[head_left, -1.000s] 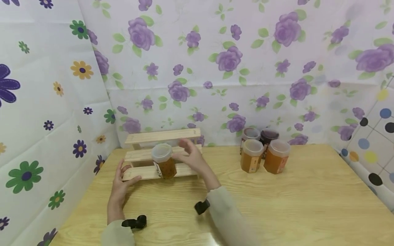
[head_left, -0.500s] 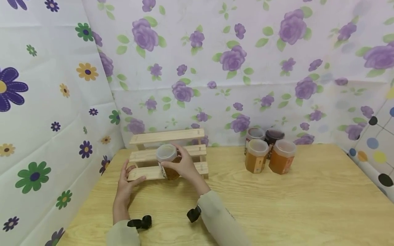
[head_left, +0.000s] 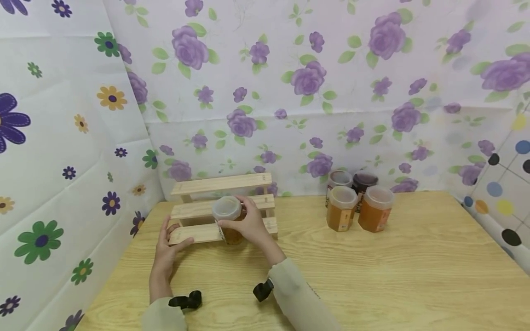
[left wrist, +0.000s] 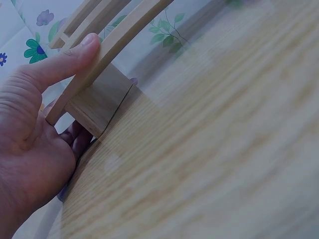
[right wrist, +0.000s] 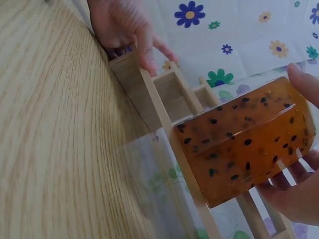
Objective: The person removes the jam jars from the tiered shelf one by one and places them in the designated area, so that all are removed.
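A three-step wooden rack (head_left: pixel 221 183) stands near the back wall, at the left of the table. My left hand (head_left: pixel 163 253) grips the left end of its lowest step; in the left wrist view the thumb (left wrist: pixel 88 47) lies on the front board, other fingers partly hidden behind. My right hand (head_left: pixel 251 225) holds a lidded jar (head_left: pixel 226 208) from its right side, thumb toward me. Amber filling with dark seeds shows through the jar (right wrist: pixel 244 144) in the right wrist view. The jar's base is right at the lowest step's front board.
Several other lidded jars are grouped right of the rack: an amber jar (head_left: pixel 341 214), an orange jar (head_left: pixel 376 214), and a dark jar (head_left: pixel 364 180) and a labelled one (head_left: pixel 338 178) behind. Flowered sheets (head_left: pixel 290 92) border the wooden table (head_left: pixel 352 276) at back and sides.
My right hand, earlier beside the jar with its fingers spread, has closed round it. The jar has shifted slightly right along the rack. My left hand stays on the rack's left end.
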`<state>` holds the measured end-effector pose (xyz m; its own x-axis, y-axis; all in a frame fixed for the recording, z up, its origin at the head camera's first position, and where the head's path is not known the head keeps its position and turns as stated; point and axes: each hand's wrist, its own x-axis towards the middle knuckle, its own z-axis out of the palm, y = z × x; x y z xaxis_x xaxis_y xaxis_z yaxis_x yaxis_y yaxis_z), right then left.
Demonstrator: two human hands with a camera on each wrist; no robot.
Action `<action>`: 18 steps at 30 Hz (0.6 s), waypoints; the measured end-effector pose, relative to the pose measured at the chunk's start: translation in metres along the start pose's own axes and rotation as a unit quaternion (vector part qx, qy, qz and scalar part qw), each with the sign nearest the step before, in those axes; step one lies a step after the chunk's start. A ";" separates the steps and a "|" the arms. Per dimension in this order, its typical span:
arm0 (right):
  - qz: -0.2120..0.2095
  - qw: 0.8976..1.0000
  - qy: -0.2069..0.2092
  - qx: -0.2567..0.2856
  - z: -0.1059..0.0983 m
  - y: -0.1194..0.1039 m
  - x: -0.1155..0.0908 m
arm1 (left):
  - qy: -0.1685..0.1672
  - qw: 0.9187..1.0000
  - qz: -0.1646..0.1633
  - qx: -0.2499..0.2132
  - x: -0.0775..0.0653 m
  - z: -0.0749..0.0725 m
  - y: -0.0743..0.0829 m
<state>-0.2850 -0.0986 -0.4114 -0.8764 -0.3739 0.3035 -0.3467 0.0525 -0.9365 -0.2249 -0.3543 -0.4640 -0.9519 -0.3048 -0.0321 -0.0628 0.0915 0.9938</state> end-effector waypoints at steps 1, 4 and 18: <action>-0.001 1.000 0.001 -0.001 -0.001 0.000 0.000 | -0.001 1.000 -0.001 -0.002 -0.001 0.000 0.002; 0.001 1.000 0.007 -0.004 -0.002 -0.002 -0.002 | -0.001 1.000 -0.004 -0.005 -0.004 0.001 0.006; 0.041 0.996 0.072 0.023 -0.014 -0.005 -0.001 | -0.001 1.000 0.009 0.002 0.005 -0.002 -0.009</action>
<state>-0.2876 -0.0854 -0.4047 -0.9409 -0.2341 0.2447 -0.2593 0.0334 -0.9652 -0.2288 -0.3584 -0.4728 -0.9537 -0.3005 -0.0141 -0.0465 0.1010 0.9938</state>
